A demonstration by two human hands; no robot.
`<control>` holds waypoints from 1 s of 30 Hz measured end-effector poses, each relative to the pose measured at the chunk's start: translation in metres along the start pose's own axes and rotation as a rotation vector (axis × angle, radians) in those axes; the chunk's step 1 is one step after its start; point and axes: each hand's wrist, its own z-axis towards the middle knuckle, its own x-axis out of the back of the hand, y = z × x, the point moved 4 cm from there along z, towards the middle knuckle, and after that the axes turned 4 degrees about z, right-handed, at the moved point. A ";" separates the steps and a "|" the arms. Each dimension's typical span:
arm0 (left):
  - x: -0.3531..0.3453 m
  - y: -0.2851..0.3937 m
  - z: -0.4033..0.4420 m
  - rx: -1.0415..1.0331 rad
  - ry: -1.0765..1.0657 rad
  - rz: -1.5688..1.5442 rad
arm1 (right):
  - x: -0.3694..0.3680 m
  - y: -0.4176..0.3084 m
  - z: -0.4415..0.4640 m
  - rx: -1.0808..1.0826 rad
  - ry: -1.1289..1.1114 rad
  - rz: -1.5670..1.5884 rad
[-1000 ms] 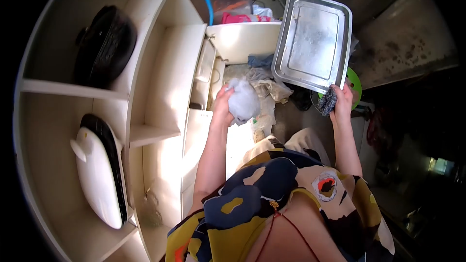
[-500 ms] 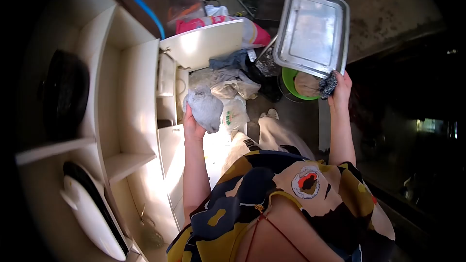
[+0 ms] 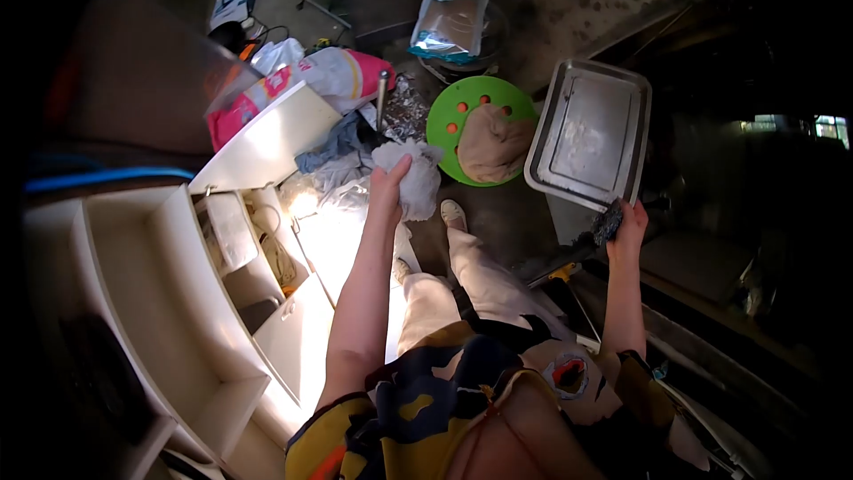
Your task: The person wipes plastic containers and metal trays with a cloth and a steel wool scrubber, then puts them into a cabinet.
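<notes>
Three things held, none set down

White shelving [image 3: 151, 276] curves along my left, a hinged door [image 3: 271, 138] swung open beyond it. Out to my right hangs the metal tray [image 3: 589, 133]: picking up looks done, setting down not yet. My right hand [image 3: 630, 229] clasps its near edge; my left hand [image 3: 388, 185] curls round a pale crumpled bundle [image 3: 419, 180], cloth or plastic, I cannot tell. A dark scouring pad [image 3: 608, 224] sits against my right fingers.

Single head-height view, forward and downward
</notes>
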 end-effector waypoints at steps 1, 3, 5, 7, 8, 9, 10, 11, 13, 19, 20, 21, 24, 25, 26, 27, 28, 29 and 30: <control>-0.029 -0.005 0.030 0.029 -0.056 0.055 | 0.009 0.001 0.009 -0.024 0.043 0.007; -0.072 -0.013 0.068 0.076 -0.118 0.033 | 0.018 0.005 0.015 -0.042 0.258 0.019; -0.082 -0.018 0.093 0.097 -0.170 -0.023 | 0.014 0.015 0.008 -0.060 0.255 0.006; -0.105 -0.036 0.120 0.168 -0.175 -0.071 | 0.032 0.028 0.028 -0.128 0.146 -0.006; -0.113 -0.041 0.130 0.168 -0.179 -0.074 | 0.046 0.038 0.033 -0.123 0.148 -0.008; -0.125 -0.058 0.147 0.237 -0.214 -0.157 | 0.053 0.043 0.044 -0.120 0.134 -0.010; -0.124 -0.070 0.155 0.297 -0.247 -0.242 | 0.045 0.041 0.040 -0.114 0.112 -0.012; -0.122 -0.087 0.167 0.332 -0.280 -0.253 | 0.038 0.038 0.037 -0.103 0.113 0.003; -0.086 -0.140 0.200 0.232 -0.230 0.169 | 0.039 0.047 0.041 -0.121 0.097 0.027; -0.066 -0.141 0.184 -0.125 0.017 0.972 | -0.005 0.040 0.045 -0.174 -0.054 0.072; -0.075 -0.121 0.167 -0.381 0.096 1.212 | -0.016 0.036 0.044 -0.180 -0.086 0.085; -0.101 -0.083 0.134 0.015 -0.061 0.474 | -0.034 0.036 0.042 -0.193 -0.142 0.101; -0.110 -0.037 0.100 0.130 -0.139 0.285 | -0.052 0.045 0.037 -0.221 -0.274 0.055; -0.128 -0.032 0.090 0.112 -0.271 0.080 | -0.052 0.044 0.033 -0.218 -0.274 0.054; -0.135 -0.020 0.079 0.078 -0.384 -0.118 | -0.056 0.047 0.029 -0.245 -0.296 0.022; -0.122 0.001 0.064 0.038 -0.358 -0.125 | -0.072 0.047 0.019 -0.264 -0.346 -0.020; -0.124 0.005 0.056 0.035 -0.374 -0.140 | -0.072 0.045 0.015 -0.262 -0.345 -0.020; -0.119 0.014 0.048 0.012 -0.374 -0.156 | -0.078 0.046 0.011 -0.297 -0.389 -0.055; -0.111 0.023 0.038 -0.007 -0.362 -0.161 | -0.084 0.047 0.006 -0.330 -0.430 -0.094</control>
